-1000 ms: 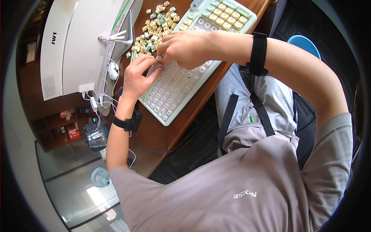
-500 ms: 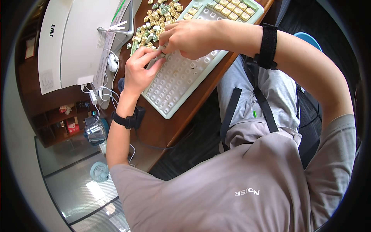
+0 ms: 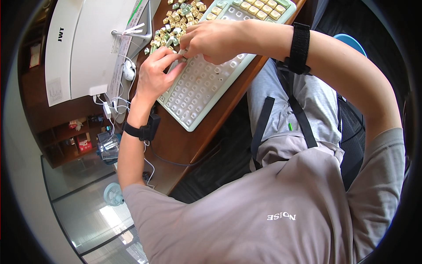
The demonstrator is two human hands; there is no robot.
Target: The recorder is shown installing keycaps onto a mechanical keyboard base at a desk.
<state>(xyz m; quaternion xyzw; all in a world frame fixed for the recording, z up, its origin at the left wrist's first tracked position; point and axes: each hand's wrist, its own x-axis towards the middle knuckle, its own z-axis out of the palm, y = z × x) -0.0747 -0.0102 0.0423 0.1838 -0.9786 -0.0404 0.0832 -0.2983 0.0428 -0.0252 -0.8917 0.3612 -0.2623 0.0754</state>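
Note:
A pale green keyboard [image 3: 198, 94] lies slantwise on the desk, most of its keycaps off and its whitish switch plate bare. Over its far left edge my two hands meet at the fingertips. My left hand [image 3: 154, 74] has thumb and forefinger closed in a pinch. My right hand [image 3: 209, 42] reaches across the keyboard from the right, its fingers curled down against the left fingertips. Whatever small thing sits between them is mostly hidden. Beyond the hands a heap of loose yellow, green and white keycaps [image 3: 188, 14] covers the desk.
Yellow keycaps [image 3: 266, 7] fill part of the keyboard's far right end. Left of the heap stands a white monitor [image 3: 90, 48] with cables below it. The brown desk's front edge [image 3: 211, 137] runs beside my lap. A light blue fan [image 3: 114, 194] is at lower left.
The keyboard has shifted slightly left, toward the monitor. My left hand has moved a little left with its wrist, while the fingertips of both hands stay together.

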